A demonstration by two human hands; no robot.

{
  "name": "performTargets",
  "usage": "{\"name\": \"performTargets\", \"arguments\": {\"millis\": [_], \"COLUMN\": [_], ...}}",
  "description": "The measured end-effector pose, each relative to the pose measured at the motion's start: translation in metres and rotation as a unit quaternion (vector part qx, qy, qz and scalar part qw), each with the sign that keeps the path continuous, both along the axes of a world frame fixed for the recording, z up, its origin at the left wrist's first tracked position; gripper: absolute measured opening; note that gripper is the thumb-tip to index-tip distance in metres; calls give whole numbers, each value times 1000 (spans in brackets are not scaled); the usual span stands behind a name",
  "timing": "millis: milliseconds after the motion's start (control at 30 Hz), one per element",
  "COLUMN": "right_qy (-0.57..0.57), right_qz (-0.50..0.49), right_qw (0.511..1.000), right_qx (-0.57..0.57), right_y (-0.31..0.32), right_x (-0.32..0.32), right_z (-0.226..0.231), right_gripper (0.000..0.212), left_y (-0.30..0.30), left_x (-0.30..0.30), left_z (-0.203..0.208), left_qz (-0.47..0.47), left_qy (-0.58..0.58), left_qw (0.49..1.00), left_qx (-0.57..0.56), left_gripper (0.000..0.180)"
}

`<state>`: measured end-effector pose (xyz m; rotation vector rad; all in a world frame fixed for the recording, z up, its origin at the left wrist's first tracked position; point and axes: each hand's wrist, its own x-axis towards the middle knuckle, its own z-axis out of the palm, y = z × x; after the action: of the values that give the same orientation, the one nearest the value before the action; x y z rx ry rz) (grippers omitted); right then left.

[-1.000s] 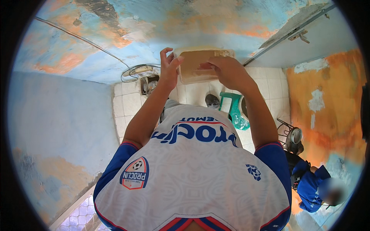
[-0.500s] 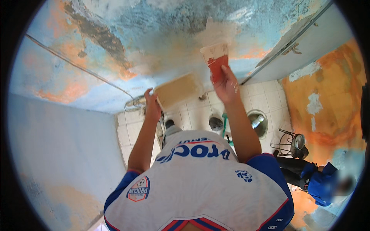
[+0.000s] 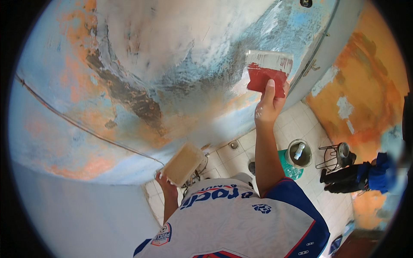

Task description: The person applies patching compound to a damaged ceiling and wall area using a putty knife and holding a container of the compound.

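Note:
My right hand (image 3: pixel 269 107) grips the red handle of a wide putty knife (image 3: pixel 266 81), thumb laid along its face. The blade is smeared whitish and lies against or just in front of the patchy wall (image 3: pixel 206 81); I cannot tell whether it touches. A broad pale smear of filler (image 3: pixel 150 30) covers the upper part of that wall, with blue, orange and dark bare areas around it. Lower on the left, my left hand (image 3: pixel 167 185) holds a rectangular tan tray (image 3: pixel 184 163) by its near left end.
A thin cable (image 3: pixel 86 131) runs along the wall's lower left. On the tiled floor (image 3: pixel 294 122) stand a bucket (image 3: pixel 304 157) with a bottle in it, a green object (image 3: pixel 290 170) and a metal-framed stool (image 3: pixel 329 157). Another person (image 3: pixel 374 176) is at the far right.
My right hand has moved the putty knife up and to the right along the wall. My left hand and the tray sit lower in view, as the view has shifted to show more wall above.

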<state>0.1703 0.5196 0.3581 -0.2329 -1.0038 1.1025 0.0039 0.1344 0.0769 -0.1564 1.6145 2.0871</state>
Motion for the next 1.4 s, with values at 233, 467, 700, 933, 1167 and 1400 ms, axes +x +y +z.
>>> {"name": "performTargets", "arguments": {"millis": [233, 467, 700, 933, 1167, 1400], "right_qy": [-188, -213, -351, -289, -299, -342], "right_qz": [-348, -418, -262, -387, -502, -283], "right_qw": [878, 786, 777, 792, 743, 829], "right_qx": [270, 403, 452, 373, 327, 340], "right_y": [28, 60, 13, 16, 64, -51], "right_x": [-67, -122, -145, -82, -85, -129], "right_z": [35, 39, -74, 13, 67, -84], "right_gripper": [43, 60, 41, 32, 42, 36], "left_y": [-42, -58, -80, -90, -70, -45], "left_x": [-39, -49, -70, -82, -81, -73], "left_z": [3, -28, -39, -31, -19, -23], "left_qz": [-17, -50, -53, -107, -40, -66], "left_qy": [-43, -28, -195, -94, -132, -100], "left_qw": [999, 998, 979, 988, 990, 993], "left_qx": [-27, -23, 3, -66, -36, -15], "left_gripper": [64, 68, 74, 68, 62, 64]}}
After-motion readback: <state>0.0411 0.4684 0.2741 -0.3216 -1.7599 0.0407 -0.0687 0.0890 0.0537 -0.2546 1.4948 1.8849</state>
